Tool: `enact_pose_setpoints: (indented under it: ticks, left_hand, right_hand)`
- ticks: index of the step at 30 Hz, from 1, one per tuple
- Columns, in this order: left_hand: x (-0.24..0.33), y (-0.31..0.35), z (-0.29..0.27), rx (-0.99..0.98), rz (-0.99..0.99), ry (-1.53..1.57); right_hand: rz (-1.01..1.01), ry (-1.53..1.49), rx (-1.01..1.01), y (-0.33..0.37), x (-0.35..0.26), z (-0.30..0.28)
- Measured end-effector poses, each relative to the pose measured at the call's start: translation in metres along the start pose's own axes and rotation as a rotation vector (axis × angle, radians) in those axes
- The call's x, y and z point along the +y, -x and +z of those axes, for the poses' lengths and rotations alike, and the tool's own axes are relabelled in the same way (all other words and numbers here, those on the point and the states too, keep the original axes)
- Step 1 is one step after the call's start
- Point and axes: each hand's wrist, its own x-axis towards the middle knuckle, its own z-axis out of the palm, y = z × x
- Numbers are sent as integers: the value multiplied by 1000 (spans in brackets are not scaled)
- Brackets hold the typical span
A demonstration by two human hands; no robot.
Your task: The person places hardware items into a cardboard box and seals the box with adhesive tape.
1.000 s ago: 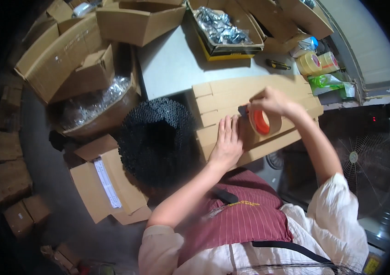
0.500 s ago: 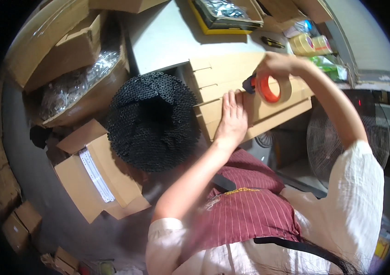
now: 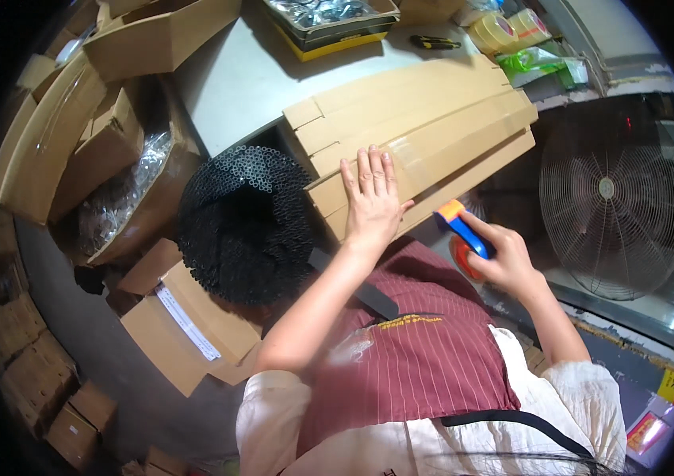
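A flattened-looking tan cardboard carton (image 3: 424,103) lies slanted across the worktable, with slots cut in its ends. A strip of clear tape (image 3: 405,159) shines across its near flap. My left hand (image 3: 374,198) presses flat on the carton's left part, fingers stretched out and holding nothing. Just off the near edge of the carton, at the right, my right hand (image 3: 506,258) is closed round a tape dispenser (image 3: 473,236) with blue, orange and red parts. My fingers cover part of it.
Beside the carton stands a round black bundle (image 3: 246,226) with many small ring-shaped ends. An open carton with clear plastic bags (image 3: 127,194) is at left. A utility knife (image 3: 434,42), tape rolls (image 3: 495,33) and a box of parts (image 3: 329,30) lie at the back. A fan (image 3: 614,194) stands right.
My right hand has come down from over the carton to its near side, with the tape dispenser. A strip of tape now shows on the carton. My left hand stays flat on it.
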Motion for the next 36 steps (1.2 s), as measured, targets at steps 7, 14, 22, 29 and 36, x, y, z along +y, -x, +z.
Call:
enact_pose_setpoints:
  ticks: [7, 14, 22, 29, 36]
  left_hand:
    - [15, -31, -24, -8, -81, 202]
    - [24, -61, 10, -55, -25, 11]
    - [43, -56, 11, -102, -94, -244]
    - [43, 50, -17, 228, -602, -71]
    - [115, 25, 8, 1160, -1166, 878]
  right_hand:
    - [71, 49, -34, -67, 17, 27]
    - [124, -182, -437, -106, 34, -2]
    - [-678, 405, 252, -219, -2, -69]
    - [-1018, 657, 111, -291, 109, -16]
    - [-984, -365, -774, -294, 4, 53]
